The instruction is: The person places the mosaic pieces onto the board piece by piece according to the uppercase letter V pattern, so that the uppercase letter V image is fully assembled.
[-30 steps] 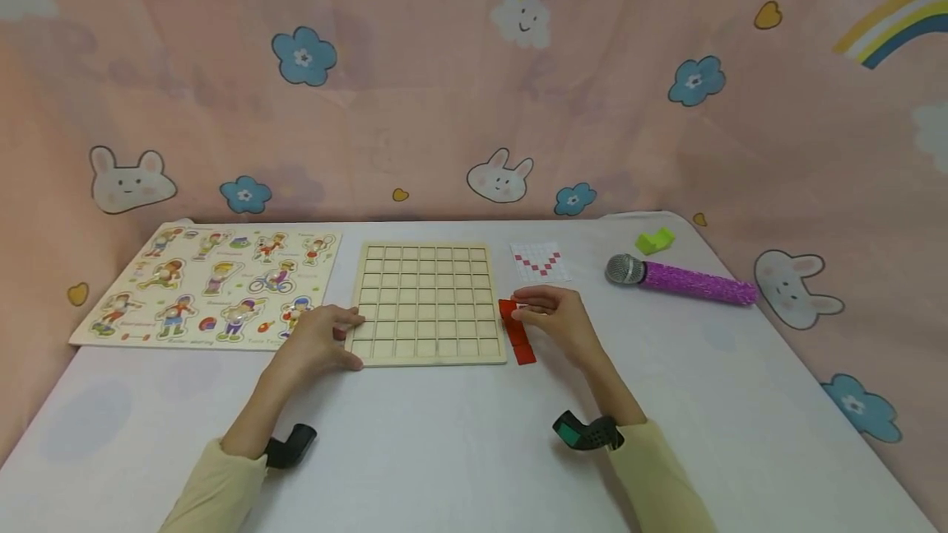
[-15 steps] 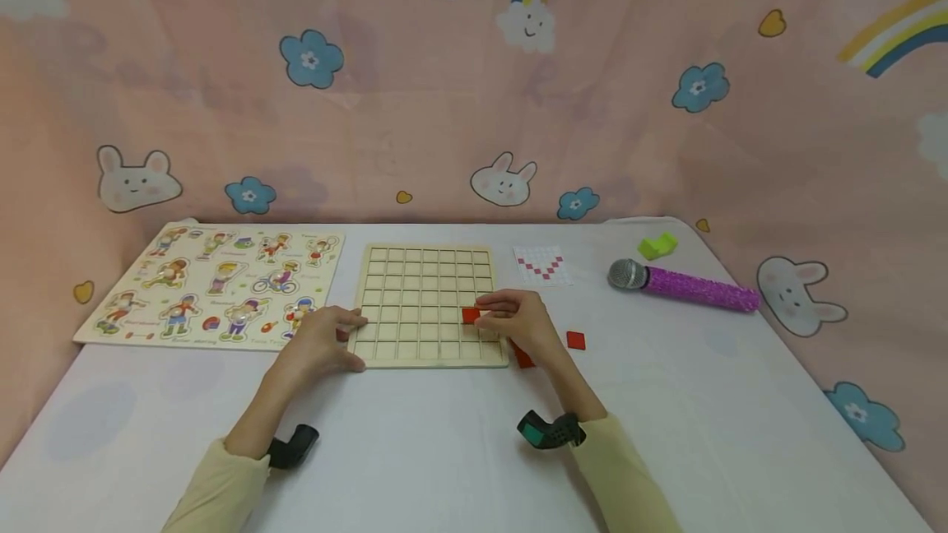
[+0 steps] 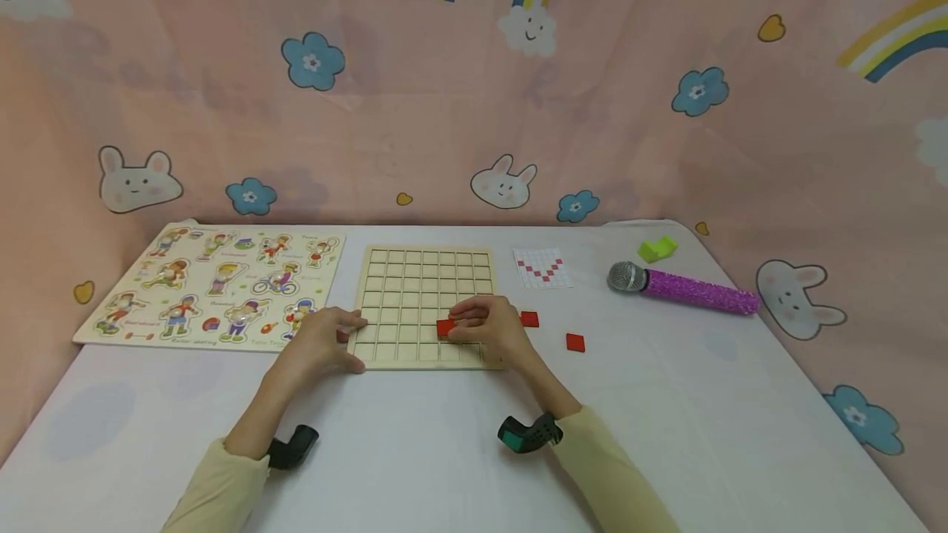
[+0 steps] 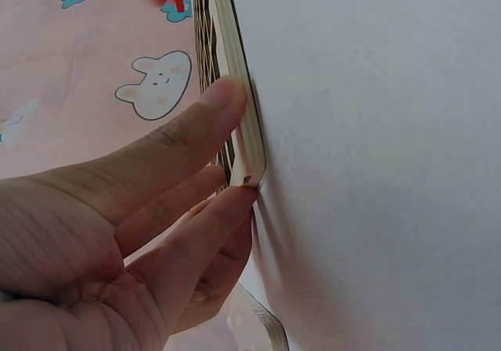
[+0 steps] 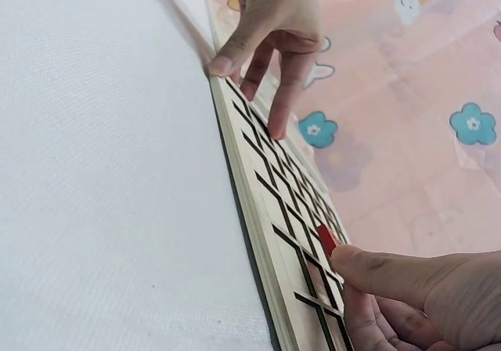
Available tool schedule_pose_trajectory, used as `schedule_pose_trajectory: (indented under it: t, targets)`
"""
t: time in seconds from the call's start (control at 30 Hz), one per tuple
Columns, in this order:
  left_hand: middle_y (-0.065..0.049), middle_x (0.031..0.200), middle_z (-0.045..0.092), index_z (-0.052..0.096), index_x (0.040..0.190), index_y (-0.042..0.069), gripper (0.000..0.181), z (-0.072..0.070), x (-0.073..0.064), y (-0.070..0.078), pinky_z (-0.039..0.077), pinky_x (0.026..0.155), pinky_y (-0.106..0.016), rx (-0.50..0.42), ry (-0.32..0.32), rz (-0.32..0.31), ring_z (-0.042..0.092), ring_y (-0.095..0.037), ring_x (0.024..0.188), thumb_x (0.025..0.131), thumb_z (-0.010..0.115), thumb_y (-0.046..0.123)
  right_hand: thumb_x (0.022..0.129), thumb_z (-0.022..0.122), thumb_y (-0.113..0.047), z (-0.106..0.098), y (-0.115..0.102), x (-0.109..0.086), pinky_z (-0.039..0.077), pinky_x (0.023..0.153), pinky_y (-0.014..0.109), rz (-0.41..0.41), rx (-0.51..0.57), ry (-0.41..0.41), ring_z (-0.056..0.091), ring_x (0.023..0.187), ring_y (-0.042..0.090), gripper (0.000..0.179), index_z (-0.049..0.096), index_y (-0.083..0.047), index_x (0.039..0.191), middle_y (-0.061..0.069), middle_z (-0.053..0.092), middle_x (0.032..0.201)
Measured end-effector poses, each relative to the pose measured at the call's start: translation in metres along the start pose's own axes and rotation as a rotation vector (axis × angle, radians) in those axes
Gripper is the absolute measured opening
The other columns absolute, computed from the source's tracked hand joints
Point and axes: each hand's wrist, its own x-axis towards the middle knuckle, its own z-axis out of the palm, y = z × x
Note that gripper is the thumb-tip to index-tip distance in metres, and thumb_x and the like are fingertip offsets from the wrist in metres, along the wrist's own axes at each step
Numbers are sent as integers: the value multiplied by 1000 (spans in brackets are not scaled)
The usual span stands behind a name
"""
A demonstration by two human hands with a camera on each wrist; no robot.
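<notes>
A pale wooden grid board (image 3: 422, 286) lies flat on the white table. My left hand (image 3: 320, 341) grips its near left corner; the left wrist view shows the thumb (image 4: 223, 104) on the front edge and fingers round the side. Over the lower right part of the board, my right hand (image 3: 492, 329) pinches a red square tile (image 3: 444, 328) between thumb and fingers. In the right wrist view that tile (image 5: 327, 240) stands tilted just above the grid cells. Two more red tiles lie right of the board, one closer (image 3: 529, 319) and one farther out (image 3: 575, 343).
A puzzle board with printed children (image 3: 222, 286) lies on the left. Behind the tiles is a white card (image 3: 542, 266) with a red V pattern. At the right are a purple microphone (image 3: 696, 290) and a lime-green piece (image 3: 657, 248). A pink patterned cloth (image 3: 415, 105) hangs behind.
My right hand has gone from the red tiles beside the board leftward over the grid, now carrying one tile. Another tile has come to lie apart at the right. The left hand stays put.
</notes>
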Motion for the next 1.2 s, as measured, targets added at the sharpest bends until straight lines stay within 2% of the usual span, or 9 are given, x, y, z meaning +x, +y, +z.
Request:
schedule_pose_trajectory:
  t: [0.3,0.5,0.7,0.93,1.2]
  targets:
    - [-24,122,61,66,113,-8,62,-2,-2,-4,44,69,-31,13,3,14,56,-23,82,56,89,1,76,78,-1,18,3,3,55,75,26,-14,-69,0,67,76,16,25,70,1,99,11,72,95]
    - [-20,113,64,67,113,-6,61,0,1,-3,41,68,-30,-19,4,4,53,-22,82,57,88,1,76,78,0,19,1,3,55,74,27,-19,-103,21,66,73,15,24,70,0,98,9,72,93]
    - [-19,108,64,67,111,-7,59,-1,0,-3,44,70,-32,-59,-1,43,56,-24,84,56,88,-1,76,77,1,19,0,3,55,74,27,-25,-106,26,66,72,14,23,70,0,98,10,72,93]
    - [-22,125,59,68,101,-5,46,-4,0,-5,49,78,-37,-115,-17,35,59,-27,91,58,85,-5,76,77,3,19,-1,2,55,74,28,-40,-85,23,66,74,17,24,69,1,98,11,71,94]
    - [-21,133,53,69,103,-5,45,-7,1,-10,51,83,-41,-114,-44,4,60,-33,101,61,85,-3,76,76,3,22,-4,3,55,74,28,-34,-79,20,66,74,18,23,70,1,98,11,72,93]
